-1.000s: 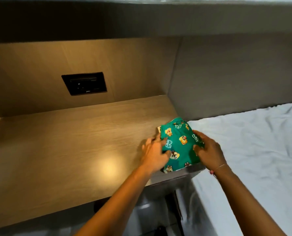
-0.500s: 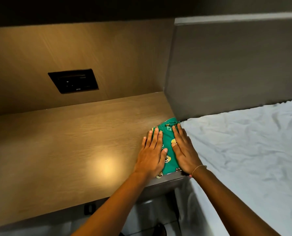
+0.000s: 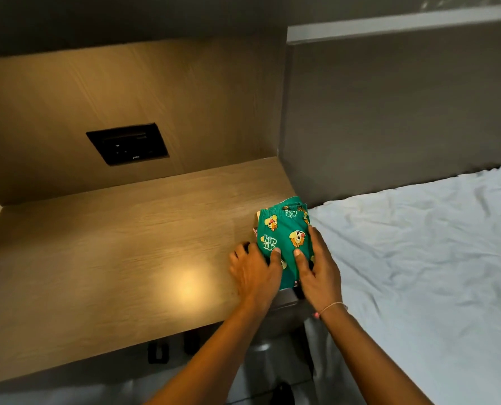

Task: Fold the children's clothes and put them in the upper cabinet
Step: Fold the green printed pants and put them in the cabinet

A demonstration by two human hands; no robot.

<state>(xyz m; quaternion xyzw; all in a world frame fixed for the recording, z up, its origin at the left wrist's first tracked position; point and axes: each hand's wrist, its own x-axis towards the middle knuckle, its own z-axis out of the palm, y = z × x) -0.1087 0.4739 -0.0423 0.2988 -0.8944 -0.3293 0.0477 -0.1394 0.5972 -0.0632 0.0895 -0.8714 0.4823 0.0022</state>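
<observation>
A folded green children's garment (image 3: 284, 233) with cartoon prints lies at the right end of the wooden shelf (image 3: 112, 258), next to the bed. My left hand (image 3: 253, 273) grips its left edge, thumb on top of the cloth. My right hand (image 3: 320, 270) grips its right edge, thumb on top and fingers along the side. The near part of the garment is hidden between my hands.
A black socket panel (image 3: 127, 143) sits in the wooden back wall. A grey headboard (image 3: 389, 112) rises to the right. The bed with a rumpled white sheet (image 3: 418, 258) fills the right side. A light spot shines on the shelf.
Half a second ago both palms pressed flat on the garment. Now my hands have slid to its sides and grip it, and more of the cloth shows.
</observation>
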